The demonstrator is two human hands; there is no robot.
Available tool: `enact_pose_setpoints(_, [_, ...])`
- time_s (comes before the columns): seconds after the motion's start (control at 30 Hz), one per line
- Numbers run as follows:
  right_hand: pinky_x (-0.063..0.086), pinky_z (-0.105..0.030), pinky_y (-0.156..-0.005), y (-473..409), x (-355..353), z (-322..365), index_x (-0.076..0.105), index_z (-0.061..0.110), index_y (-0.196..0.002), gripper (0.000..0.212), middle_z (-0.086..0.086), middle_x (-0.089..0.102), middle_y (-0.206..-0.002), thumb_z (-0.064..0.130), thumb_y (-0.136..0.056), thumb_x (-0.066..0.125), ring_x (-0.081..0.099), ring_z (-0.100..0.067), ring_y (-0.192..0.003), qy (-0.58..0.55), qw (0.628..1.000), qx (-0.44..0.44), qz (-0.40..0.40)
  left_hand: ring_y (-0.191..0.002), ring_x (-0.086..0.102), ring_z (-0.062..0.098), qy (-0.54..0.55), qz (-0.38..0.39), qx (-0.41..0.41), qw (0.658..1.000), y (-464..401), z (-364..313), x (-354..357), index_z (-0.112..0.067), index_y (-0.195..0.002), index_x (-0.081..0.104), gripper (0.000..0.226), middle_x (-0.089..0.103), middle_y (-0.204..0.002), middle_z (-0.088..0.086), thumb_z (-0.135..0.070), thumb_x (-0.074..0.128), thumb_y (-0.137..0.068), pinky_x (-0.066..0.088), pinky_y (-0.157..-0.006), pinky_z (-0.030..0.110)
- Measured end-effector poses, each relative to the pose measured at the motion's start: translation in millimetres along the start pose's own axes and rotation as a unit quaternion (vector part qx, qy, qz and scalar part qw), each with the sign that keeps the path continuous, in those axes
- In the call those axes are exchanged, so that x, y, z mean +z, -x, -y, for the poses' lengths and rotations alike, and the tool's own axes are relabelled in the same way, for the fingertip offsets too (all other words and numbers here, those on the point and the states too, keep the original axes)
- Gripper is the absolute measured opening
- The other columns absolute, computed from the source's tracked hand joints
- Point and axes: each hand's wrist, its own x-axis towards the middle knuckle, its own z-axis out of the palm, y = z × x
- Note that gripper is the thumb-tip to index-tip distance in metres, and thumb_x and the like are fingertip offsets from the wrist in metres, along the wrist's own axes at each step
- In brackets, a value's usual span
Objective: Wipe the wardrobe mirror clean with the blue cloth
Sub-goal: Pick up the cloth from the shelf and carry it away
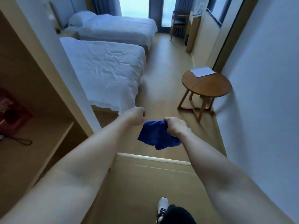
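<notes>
So both bare arms are stretched out forward over the light wooden floor. The right hand has its fingers curled tight around a bunched-up deep blue cloth, which hangs down below the fist in mid-air, not touching anything. The left hand sits just beside it, fingers curled into a loose fist with nothing in it as far as I can see, close to the cloth's upper edge but apart from it.

Off to the left there's an open light-wood wardrobe compartment with a blurry red item and a thin black cord on its shelf. I can't make out a mirror surface anywhere for sure.

Ahead, two beds with rumpled white bedding line the left side. A small round wooden counter stands against the right wall with a white sheet of paper lying on its far edge. One white sneaker shows at the bottom.
</notes>
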Motion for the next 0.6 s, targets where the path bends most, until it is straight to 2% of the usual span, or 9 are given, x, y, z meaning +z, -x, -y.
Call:
enact_pose_setpoints(0.03, [0.042,-0.037,-0.076,-6,-3,-17,0.056,0.024,-0.107,0.029,-0.002,0.062,-0.108,0.004,-0.09,0.042,0.054,-0.024,-0.09,-0.006,1.0,0.016,-0.001,-0.09,0.059,0.023,-0.006,0.007,0.015,1.0,-15,-18,-1,-0.034,-0.082,0.058,0.013,0.061,-0.099,-0.003,-0.028,0.046,-0.083,0.053,-0.085,0.046])
enact_pose_setpoints(0.17, [0.049,-0.04,-0.08,-33,-15,-87,0.055,0.026,-0.107,0.032,-0.002,0.062,-0.107,0.002,-0.09,0.041,0.058,-0.025,-0.092,-0.041,0.996,0.073,-0.004,-0.093,0.06,0.025,-0.015,0.012,0.07,0.997,-83,-87,-4,-0.018,-0.1,0.065,0.019,0.063,-0.104,0.002,-0.017,0.048,-0.091,0.054,-0.081,0.039])
enact_pose_setpoints(0.33, [0.05,-0.041,-0.082,-69,-29,-162,0.052,0.027,-0.102,0.031,-0.001,0.062,-0.105,0.001,-0.09,0.04,0.06,-0.025,-0.095,-0.054,0.993,0.107,-0.002,-0.082,0.058,0.019,-0.023,0.007,0.111,0.994,-162,-145,-4,-0.021,-0.093,0.061,0.011,0.063,-0.096,0.002,-0.015,0.051,-0.093,0.045,-0.065,0.031])
enact_pose_setpoints(0.43, [0.05,-0.041,-0.079,-89,-34,-198,0.051,0.03,-0.1,0.031,-0.001,0.063,-0.103,0.002,-0.091,0.042,0.06,-0.025,-0.093,-0.07,0.99,0.12,-0.002,-0.084,0.06,0.02,-0.027,0.022,0.117,0.993,-202,-168,2,-0.02,-0.098,0.063,0.011,0.063,-0.098,0.002,-0.018,0.053,-0.093,0.054,-0.071,0.035])
enact_pose_setpoints(0.6, [0.047,-0.038,-0.073,-124,-35,-246,0.052,0.03,-0.098,0.031,0.001,0.061,-0.098,0.002,-0.09,0.042,0.059,-0.023,-0.088,-0.089,0.985,0.148,0.009,-0.086,0.062,0.021,-0.039,0.058,0.127,0.989,-269,-198,16,-0.021,-0.101,0.064,0.016,0.063,-0.098,0.001,-0.02,0.051,-0.092,0.058,-0.08,0.04])
